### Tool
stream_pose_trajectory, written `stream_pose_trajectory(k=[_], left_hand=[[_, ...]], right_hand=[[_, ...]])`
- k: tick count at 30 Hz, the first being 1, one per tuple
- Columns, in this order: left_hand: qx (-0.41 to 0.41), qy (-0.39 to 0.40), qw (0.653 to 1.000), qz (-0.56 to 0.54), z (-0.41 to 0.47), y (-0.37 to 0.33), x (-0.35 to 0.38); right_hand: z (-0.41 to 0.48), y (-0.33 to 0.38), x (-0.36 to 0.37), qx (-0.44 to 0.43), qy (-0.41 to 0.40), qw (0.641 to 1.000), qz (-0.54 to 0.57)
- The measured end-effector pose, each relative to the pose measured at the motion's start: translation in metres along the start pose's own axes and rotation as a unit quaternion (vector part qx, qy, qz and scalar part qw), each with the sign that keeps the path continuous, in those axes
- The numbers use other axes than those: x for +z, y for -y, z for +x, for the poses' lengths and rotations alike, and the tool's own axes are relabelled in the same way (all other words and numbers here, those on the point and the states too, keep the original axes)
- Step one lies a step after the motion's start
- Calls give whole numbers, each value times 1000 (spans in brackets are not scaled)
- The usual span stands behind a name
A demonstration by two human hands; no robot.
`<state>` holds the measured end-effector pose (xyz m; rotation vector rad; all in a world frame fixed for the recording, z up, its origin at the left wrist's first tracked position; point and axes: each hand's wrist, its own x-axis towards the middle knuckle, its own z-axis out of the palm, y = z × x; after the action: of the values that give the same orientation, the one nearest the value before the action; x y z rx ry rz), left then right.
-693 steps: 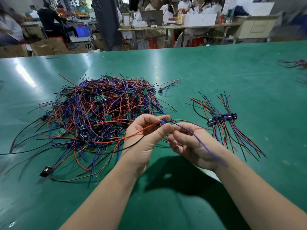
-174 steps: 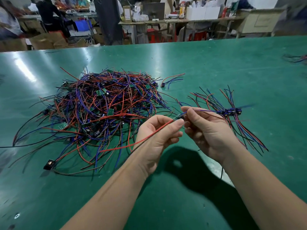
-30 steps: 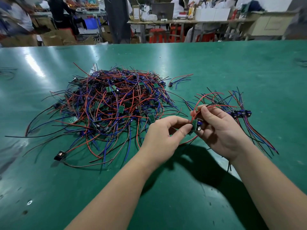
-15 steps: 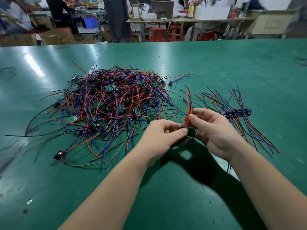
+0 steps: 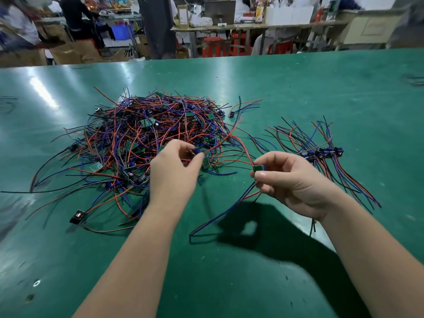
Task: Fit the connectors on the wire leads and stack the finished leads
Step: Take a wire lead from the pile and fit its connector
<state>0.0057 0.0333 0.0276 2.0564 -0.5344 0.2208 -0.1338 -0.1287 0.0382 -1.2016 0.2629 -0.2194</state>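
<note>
Right hand (image 5: 291, 182): raised above the glossy green table (image 5: 229, 283), palm turned left, forearm coming in from bottom right. Thumb and forefinger pinch a small green rectangular circuit board (image 5: 258, 168); the other fingers are curled under. The board's flat face is toward me, edges roughly square to the view.

The lead's long axis runs diagonally. A thin red insulated wire (image 5: 241, 145) leaves the board's top edge and arcs up and left toward the pile. A thin blue insulated wire (image 5: 220, 214) drops from under the hand, down and left, until its bend reaches the table.

Left hand (image 5: 174, 171): back of hand toward me, forearm coming in from bottom centre, fingers curled. Thumb and forefinger pinch a small blue piece (image 5: 196, 152) at the near edge of the pile. It is blurred, so I cannot tell whether it is connector or wire.

Tangled pile of red, blue and black leads (image 5: 142, 134): left of centre, with little green boards scattered through it.

Finished stack of leads (image 5: 325, 154): right of my right hand, dark blue connectors lined in a row, wires fanning away and toward me.

A black block connector (image 5: 77, 217) lies at the pile's near left edge.
</note>
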Motion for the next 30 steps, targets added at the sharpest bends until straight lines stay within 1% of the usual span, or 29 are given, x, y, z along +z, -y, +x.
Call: stream_pose_trajectory(k=[2,4,5,6,7,8,9,11,12,13,14,15,16,17,18,19,20,22,24,25,28,29,30], left_hand=[[-3,-12,998,66,3,7,-4],[-18,2,986,168,3,11,-1],[-21,15,976,217,2,11,0],[-17,25,968,250,0,11,2],[-8,29,965,261,-2,9,4],[7,25,967,253,-4,7,7],[28,15,974,223,-7,5,9],[78,-10,991,111,-9,-2,11],[99,-13,994,35,-10,-6,11],[101,-2,994,-40,-11,-10,12],[81,30,989,-117,-12,-15,12],[39,86,975,-199,-15,-20,12],[-14,160,949,-272,-18,-26,13],[-61,237,917,-315,-22,-29,14],[-89,298,891,-331,-26,-31,17],[-101,338,874,-334,-29,-32,19],[-106,356,866,-336,-31,-31,20],[-122,365,849,-362,-31,-30,21],[-134,368,837,-383,-31,-28,22],[-141,360,838,-385,-31,-28,22],[-170,307,854,-384,-30,-26,25],[-181,292,854,-391,-30,-26,27],[-194,279,850,-403,-30,-26,27]], right_hand=[[-3,4,0,-11,26,999,45],[-5,8,-2,-23,65,991,118],[-6,9,-3,-28,107,979,173],[-7,10,-3,-34,166,957,235],[-8,11,-3,-36,231,928,292],[-9,11,-4,-36,282,898,336],[-10,12,-4,-37,307,881,357],[-10,14,-5,-44,321,876,358],[-9,14,-5,-49,317,885,339],[-8,14,-5,-53,285,910,295],[-6,12,-5,-59,222,947,224],[-4,8,-4,-65,143,979,131],[-2,4,-2,-68,69,995,37],[0,-2,1,-72,12,997,-40],[2,-7,4,-76,-25,992,-99],[4,-12,6,-79,-53,986,-140],[5,-16,7,-85,-78,980,-165],[7,-19,7,-94,-111,969,-199],[7,-17,5,-87,-112,969,-204],[7,-16,2,-80,-105,970,-206],[5,-14,2,-62,-83,955,-279],[5,-15,2,-57,-91,955,-275],[5,-16,4,-53,-103,964,-239]])
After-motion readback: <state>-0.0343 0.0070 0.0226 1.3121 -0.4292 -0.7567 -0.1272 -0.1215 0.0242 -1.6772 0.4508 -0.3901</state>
